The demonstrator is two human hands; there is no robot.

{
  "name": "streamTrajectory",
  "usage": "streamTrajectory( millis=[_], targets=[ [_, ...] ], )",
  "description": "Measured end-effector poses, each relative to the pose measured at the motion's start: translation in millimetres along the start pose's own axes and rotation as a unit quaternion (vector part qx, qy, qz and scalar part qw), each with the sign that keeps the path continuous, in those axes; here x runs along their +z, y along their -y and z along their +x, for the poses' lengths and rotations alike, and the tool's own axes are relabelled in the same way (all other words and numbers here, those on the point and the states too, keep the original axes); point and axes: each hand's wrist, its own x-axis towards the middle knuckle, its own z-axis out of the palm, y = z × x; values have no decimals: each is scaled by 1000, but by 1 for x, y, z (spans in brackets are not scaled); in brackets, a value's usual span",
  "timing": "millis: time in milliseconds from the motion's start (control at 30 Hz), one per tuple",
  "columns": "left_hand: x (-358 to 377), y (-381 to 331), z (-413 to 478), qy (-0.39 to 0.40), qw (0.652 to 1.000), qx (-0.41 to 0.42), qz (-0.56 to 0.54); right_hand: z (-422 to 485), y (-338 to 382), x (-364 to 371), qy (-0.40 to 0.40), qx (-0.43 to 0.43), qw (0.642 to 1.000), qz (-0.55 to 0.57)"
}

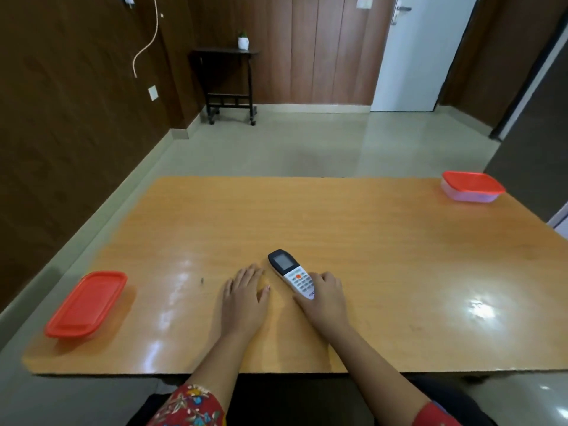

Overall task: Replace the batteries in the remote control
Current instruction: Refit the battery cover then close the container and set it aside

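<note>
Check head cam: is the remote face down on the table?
No, the remote lies on the table with screen and keypad facing up, the right hand holding its near end.

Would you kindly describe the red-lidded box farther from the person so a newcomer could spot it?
Start at the orange wooden table and follow its far edge to the right-hand corner. A rectangular clear plastic box with a red lid sits there. The other red-lidded box lies near the table's left edge, closer to the person.
</note>
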Motion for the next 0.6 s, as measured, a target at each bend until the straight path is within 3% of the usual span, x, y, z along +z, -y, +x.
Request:
streamTrajectory(
  millis=[167,333,600],
  targets=[
    [0,-2,1,-8,1000,-13,20,32,-14,-6,-130,89,985,71],
    [1,-2,1,-10,1000,-15,13,67,-11,-10,-155,134,970,128],
    [0,-4,1,-11,1000,-18,8,89,-8,-2,-172,157,967,102]
  ],
)
